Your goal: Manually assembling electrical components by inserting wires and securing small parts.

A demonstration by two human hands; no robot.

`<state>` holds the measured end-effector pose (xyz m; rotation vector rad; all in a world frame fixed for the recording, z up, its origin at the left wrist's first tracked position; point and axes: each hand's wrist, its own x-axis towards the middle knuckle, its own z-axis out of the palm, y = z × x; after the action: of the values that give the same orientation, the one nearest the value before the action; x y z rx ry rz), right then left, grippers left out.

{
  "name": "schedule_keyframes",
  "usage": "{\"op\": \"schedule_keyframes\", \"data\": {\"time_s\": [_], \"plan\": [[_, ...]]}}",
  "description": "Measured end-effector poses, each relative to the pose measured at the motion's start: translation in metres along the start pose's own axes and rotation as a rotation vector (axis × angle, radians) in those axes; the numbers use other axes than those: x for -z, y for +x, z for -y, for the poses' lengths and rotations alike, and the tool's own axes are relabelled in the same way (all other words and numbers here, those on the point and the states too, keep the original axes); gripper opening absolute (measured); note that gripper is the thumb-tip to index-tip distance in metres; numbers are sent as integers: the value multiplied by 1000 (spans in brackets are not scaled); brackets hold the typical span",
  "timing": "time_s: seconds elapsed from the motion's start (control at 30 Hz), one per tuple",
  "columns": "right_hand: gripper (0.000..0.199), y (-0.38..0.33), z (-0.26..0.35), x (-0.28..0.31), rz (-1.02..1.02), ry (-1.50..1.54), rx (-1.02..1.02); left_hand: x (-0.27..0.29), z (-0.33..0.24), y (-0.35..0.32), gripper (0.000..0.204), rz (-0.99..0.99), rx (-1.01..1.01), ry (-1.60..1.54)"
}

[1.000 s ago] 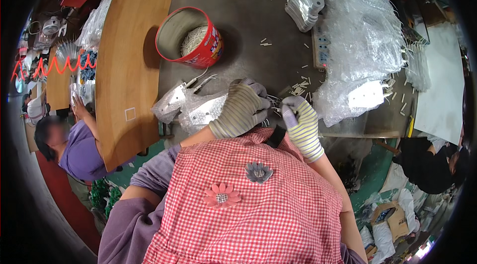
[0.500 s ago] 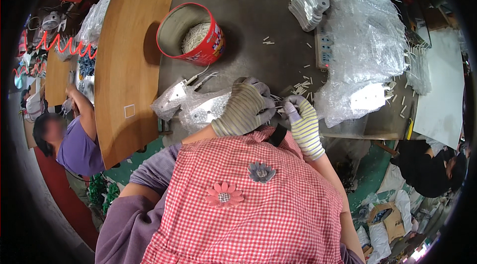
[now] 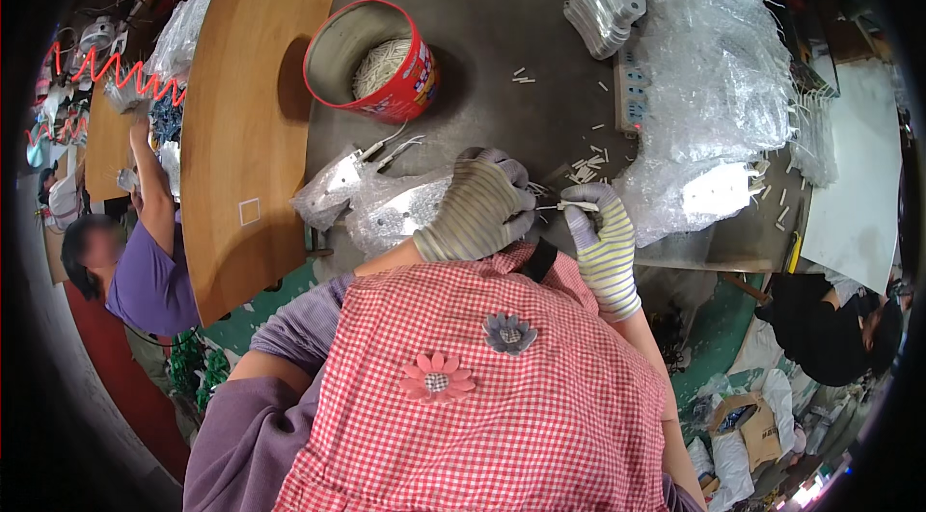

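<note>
My left hand [image 3: 479, 203], in a striped grey-and-yellow glove, is closed on thin wires [image 3: 533, 190] whose ends stick out past the fingertips. Under and beside that hand lies a shiny metal plate [image 3: 403, 210] in bubble wrap. My right hand [image 3: 606, 237], in a matching striped glove, pinches a small white tube [image 3: 579, 206] between thumb and forefinger. The tube lies crosswise, close to the wire ends; whether a wire enters it is too small to tell. Loose white tubes [image 3: 588, 168] are scattered on the dark table just beyond my right hand.
A red bucket [image 3: 422, 78] with white tubes inside stands at the far left of the table. A bubble-wrapped pile [image 3: 709, 78] and stacked metal plates [image 3: 606, 1] are at the right. A wooden board [image 3: 251, 117] borders the left; a person in purple [image 3: 159, 271] sits beyond it.
My right hand has shifted slightly right, away from my left, and the white tube now shows plainly in its fingers. My left hand has hardly moved. The person at left has stretched an arm forward.
</note>
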<state>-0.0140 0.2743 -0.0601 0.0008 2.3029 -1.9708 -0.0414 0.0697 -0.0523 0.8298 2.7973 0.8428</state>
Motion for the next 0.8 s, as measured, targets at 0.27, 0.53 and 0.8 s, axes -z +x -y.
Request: {"op": "schedule_keyframes", "data": {"time_s": [0.27, 0.53, 0.8], "plan": [[17, 10, 9, -4, 124, -357, 252, -1, 0, -5, 23, 3, -13, 31], [26, 12, 2, -21, 335, -475, 87, 33, 10, -51, 90, -50, 384, 249], [21, 12, -1, -48, 244, -305, 110, 36, 18, -71, 77, -21, 402, 190]]}}
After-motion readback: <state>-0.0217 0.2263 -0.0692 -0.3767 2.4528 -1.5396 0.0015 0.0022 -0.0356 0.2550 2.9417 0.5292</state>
